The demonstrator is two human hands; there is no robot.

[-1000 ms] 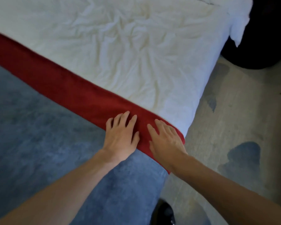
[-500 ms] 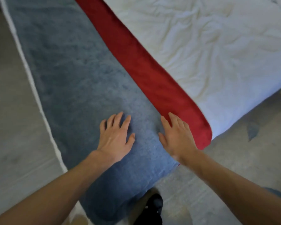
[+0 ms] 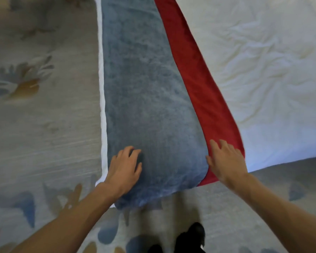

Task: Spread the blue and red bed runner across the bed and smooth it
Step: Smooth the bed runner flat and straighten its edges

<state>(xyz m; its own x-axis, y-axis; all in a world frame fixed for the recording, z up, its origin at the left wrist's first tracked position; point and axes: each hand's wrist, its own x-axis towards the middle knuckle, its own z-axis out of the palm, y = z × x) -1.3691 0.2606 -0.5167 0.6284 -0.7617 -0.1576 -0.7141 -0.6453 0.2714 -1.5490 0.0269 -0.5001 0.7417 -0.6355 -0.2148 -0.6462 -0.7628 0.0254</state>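
Note:
The bed runner [image 3: 144, 88] lies along the foot of the bed, a wide blue plush band with a red strip [image 3: 199, 79] down its right side. Its near end drapes over the bed's edge. My left hand [image 3: 124, 168] rests palm down on the blue part near the runner's left edge, fingers slightly bent into the pile. My right hand [image 3: 224, 159] presses flat where the blue meets the red, fingers straight and spread. The white duvet [image 3: 263, 70] on the right is wrinkled.
A narrow white strip of bedding [image 3: 101, 88] shows along the runner's left edge. Pale carpet with blue and tan leaf shapes [image 3: 35, 115] surrounds the bed. My dark shoe [image 3: 192, 238] stands on the carpet right below the runner's end.
My hands have slid left across the runner from the red strip onto the blue and moved apart. The view has swung left, showing the runner's left edge and the carpet.

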